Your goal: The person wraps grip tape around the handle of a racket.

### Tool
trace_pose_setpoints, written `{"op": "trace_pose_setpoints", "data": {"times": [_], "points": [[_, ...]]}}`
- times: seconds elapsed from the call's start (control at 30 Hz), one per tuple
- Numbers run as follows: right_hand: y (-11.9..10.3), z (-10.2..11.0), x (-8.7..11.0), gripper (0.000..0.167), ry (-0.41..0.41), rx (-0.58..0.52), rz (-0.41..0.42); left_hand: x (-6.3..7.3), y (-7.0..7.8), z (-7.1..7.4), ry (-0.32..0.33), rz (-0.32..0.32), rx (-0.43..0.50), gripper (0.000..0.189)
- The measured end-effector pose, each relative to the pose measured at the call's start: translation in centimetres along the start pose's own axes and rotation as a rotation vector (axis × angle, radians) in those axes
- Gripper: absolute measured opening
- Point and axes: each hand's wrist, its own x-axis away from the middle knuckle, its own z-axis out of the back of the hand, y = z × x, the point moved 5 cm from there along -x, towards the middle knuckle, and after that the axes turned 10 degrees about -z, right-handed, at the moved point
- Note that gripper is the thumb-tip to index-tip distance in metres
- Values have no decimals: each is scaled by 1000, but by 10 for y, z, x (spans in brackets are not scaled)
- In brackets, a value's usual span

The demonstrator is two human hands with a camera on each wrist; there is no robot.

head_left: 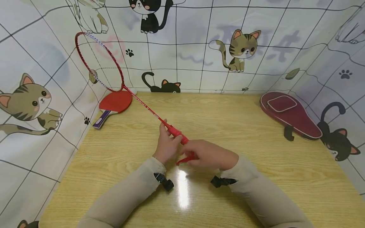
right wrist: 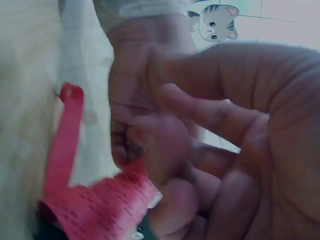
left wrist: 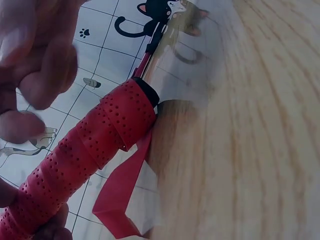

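My left hand (head_left: 167, 145) holds a red badminton racket (head_left: 148, 109) by its handle, the head pointing up to the far left. A red perforated overgrip (left wrist: 95, 135) is wound around the handle. From the butt end, a loose tail of grip tape (left wrist: 120, 195) hangs down, also visible in the right wrist view as a red strip (right wrist: 65, 145). My right hand (head_left: 209, 155) is beside the butt end, its fingers loosely bent and blurred. In the left wrist view, the right hand's fingers (left wrist: 55, 75) are apart from the handle.
A red table tennis bat (head_left: 116, 103) lies at the back left of the wooden table (head_left: 228, 117), below the racket head. At the back right is a dark red bat case (head_left: 288, 114). Cat-patterned sheeting (head_left: 194, 53) stands around the table's back and sides.
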Motion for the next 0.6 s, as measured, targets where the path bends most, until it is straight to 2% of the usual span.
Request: {"op": "trace_pose_setpoints", "data": {"times": [0.1, 0.2, 0.37, 0.6], "points": [[-1, -12, -2, 32, -127, -88, -9, 0, 1, 0, 6, -5, 4, 90], [-2, -22, -5, 36, -172, -69, -9, 1, 1, 0, 9, 0, 19, 90], [-5, -33, -8, 36, -166, -41, 13, 1, 0, 0, 9, 5, 45, 92], [-4, -37, -11, 19, -115, -79, 1, 1, 0, -1, 9, 13, 28, 92]]}}
